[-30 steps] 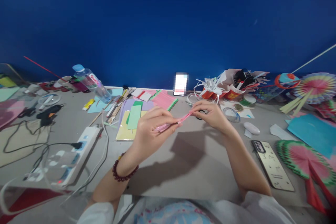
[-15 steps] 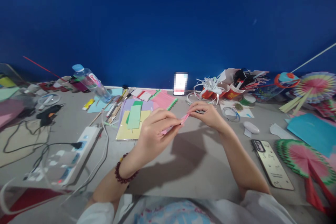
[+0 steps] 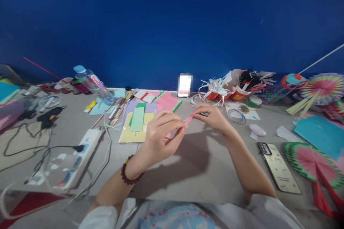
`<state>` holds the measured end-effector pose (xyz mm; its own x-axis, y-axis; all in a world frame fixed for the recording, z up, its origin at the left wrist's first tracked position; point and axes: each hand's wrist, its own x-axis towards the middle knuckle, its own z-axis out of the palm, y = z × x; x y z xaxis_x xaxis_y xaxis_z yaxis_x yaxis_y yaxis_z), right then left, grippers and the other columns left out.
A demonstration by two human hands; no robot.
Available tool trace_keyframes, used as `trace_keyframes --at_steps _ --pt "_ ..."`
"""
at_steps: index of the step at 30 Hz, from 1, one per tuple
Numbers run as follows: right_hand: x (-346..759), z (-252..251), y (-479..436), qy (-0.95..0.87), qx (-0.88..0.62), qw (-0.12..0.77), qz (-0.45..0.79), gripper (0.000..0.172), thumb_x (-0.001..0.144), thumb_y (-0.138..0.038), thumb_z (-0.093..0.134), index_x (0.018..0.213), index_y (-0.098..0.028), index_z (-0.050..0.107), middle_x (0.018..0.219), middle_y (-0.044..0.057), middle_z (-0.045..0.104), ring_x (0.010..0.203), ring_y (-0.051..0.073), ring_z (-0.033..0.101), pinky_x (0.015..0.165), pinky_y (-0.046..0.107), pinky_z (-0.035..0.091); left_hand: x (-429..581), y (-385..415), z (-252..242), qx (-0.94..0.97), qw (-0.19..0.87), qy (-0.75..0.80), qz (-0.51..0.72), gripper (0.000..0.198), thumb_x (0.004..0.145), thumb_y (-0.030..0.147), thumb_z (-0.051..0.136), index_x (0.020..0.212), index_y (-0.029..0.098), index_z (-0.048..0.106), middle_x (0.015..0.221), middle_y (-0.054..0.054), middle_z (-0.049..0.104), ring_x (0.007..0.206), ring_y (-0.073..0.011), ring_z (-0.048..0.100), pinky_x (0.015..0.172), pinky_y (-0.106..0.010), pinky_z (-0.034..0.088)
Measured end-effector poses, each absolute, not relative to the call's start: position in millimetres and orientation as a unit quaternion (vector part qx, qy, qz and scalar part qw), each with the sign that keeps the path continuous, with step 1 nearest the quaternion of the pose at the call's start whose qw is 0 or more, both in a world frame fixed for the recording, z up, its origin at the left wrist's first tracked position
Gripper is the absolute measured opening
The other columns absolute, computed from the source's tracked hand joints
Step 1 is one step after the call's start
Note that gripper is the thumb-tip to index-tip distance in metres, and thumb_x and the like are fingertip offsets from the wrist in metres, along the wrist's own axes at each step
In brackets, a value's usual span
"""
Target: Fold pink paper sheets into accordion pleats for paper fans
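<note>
1. Two hands: a left hand (image 3: pixel 162 134) and a right hand (image 3: pixel 209 114).
2. One pink paper piece (image 3: pixel 189 118), pinched between both hands.
3. One beaded bracelet (image 3: pixel 124 176), on the left hand's wrist.
4. Two green slips, both left of the left hand: one dark green slip (image 3: pixel 141 105), one light green slip (image 3: pixel 138 120).
5. One bottle (image 3: pixel 96 81), farther left, beyond the left hand.
6. One power strip (image 3: pixel 91 139), left of the left hand.
7. Two phones: an upright phone (image 3: pixel 184 85) beyond both hands, a lying phone (image 3: pixel 281 170) right of the right hand.
8. Red cups (image 3: pixel 238 96) beyond the right hand: at least two, perhaps three, partly hidden by paper strips (image 3: pixel 216 86).

narrow pink paper (image 3: pixel 189 117), slanted between fingers (image 3: pixel 174 125)
</note>
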<state>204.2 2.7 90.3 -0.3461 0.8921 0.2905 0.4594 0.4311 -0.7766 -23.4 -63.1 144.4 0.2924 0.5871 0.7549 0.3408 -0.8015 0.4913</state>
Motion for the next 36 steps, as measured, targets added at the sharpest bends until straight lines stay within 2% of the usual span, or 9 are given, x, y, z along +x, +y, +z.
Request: trace_keyframes --at_steps 4,10,14,19,22,24,28,32,36 --pt "207 93 3 -0.757 -0.448 0.368 0.303 0.018 0.081 -0.04 0.066 0.08 -0.024 0.075 0.088 0.005 0.07 0.087 0.021 0.063 0.084 0.037 0.048 -25 -63 147 0.795 0.122 0.297 0.514 0.013 0.082 0.008 0.061 0.087 0.019 0.067 0.077 -0.003 0.066 0.073 -0.0142 0.057 0.068 -0.029 0.049" --pt "219 99 3 -0.761 -0.412 0.401 0.302 0.017 0.083 -0.039 0.066 0.08 -0.024 0.075 0.085 0.004 0.07 0.085 0.019 0.063 0.078 0.034 0.049 -42 -48 152 0.769 0.151 0.364 0.504 0.007 0.084 0.016 0.064 0.084 0.019 0.07 0.078 -0.002 0.067 0.074 -0.0132 0.06 0.067 -0.027 0.049" --pt "222 105 0 -0.745 -0.414 0.433 0.294 0.015 0.085 -0.035 0.065 0.09 -0.025 0.074 0.088 0.004 0.07 0.084 0.018 0.063 0.074 0.032 0.05 -57 -26 145 0.741 0.142 0.422 0.503 0.006 0.083 0.019 0.064 0.081 0.018 0.07 0.08 -0.002 0.068 0.076 -0.0131 0.062 0.068 -0.025 0.05" --pt "207 109 -12 -0.714 -0.476 0.486 0.167 0.015 0.086 -0.032 0.064 0.095 -0.023 0.072 0.088 0.004 0.072 0.078 0.017 0.064 0.073 0.031 0.051 -57 -20 138 0.694 0.056 0.511 0.504 0.017 0.084 0.029 0.064 0.095 0.017 0.067 0.085 -0.003 0.066 0.069 -0.0113 0.058 0.062 -0.023 0.047" --pt "191 107 -24 -0.744 -0.466 0.479 0.01 0.017 0.088 -0.028 0.062 0.103 -0.023 0.069 0.085 0.004 0.071 0.076 0.017 0.063 0.073 0.032 0.05 -45 -24 132 0.728 0.197 0.503 0.421 0.026 0.089 0.04 0.056 0.087 0.017 0.067 0.075 -0.002 0.067 0.064 -0.0112 0.06 0.053 -0.02 0.044" --pt "180 104 -33 -0.788 -0.415 0.444 -0.098 0.02 0.09 -0.019 0.058 0.108 -0.021 0.066 0.086 0.005 0.071 0.082 0.019 0.063 0.077 0.033 0.048 -34 -24 124 0.742 0.283 0.495 0.352 0.035 0.091 0.047 0.05 0.082 0.017 0.067 0.073 -0.003 0.068 0.067 -0.0132 0.062 0.055 -0.02 0.045" --pt "163 98 -43 -0.847 -0.327 0.358 -0.216 0.029 0.089 -0.009 0.054 0.116 -0.018 0.062 0.086 0.006 0.07 0.086 0.02 0.061 0.076 0.033 0.046 -19 -13 104 0.656 0.448 0.493 0.354 0.046 0.088 0.055 0.047 0.072 0.015 0.062 0.069 -0.004 0.065 0.067 -0.0152 0.062 0.055 -0.022 0.047" --pt "152 92 -42 -0.877 -0.28 0.327 -0.213 0.026 0.089 -0.009 0.054 0.114 -0.012 0.062 0.09 0.009 0.069 0.087 0.02 0.059 0.079 0.035 0.046 -15 -2 92 0.598 0.55 0.435 0.388 0.032 0.078 0.043 0.061 0.064 0.015 0.052 0.058 0.003 0.05 0.054 -0.0083 0.049 0.05 -0.019 0.042" --pt "156 87 -31 -0.879 -0.29 0.365 -0.105 0.024 0.09 -0.034 0.06 0.108 -0.018 0.063 0.093 0.007 0.07 0.09 0.021 0.061 0.082 0.035 0.046 -21 2 87 0.607 0.566 0.405 0.384 0.023 0.076 0.03 0.059 0.061 0.016 0.05 0.052 0.007 0.039 0.049 -0.0053 0.039 0.049 -0.018 0.035"
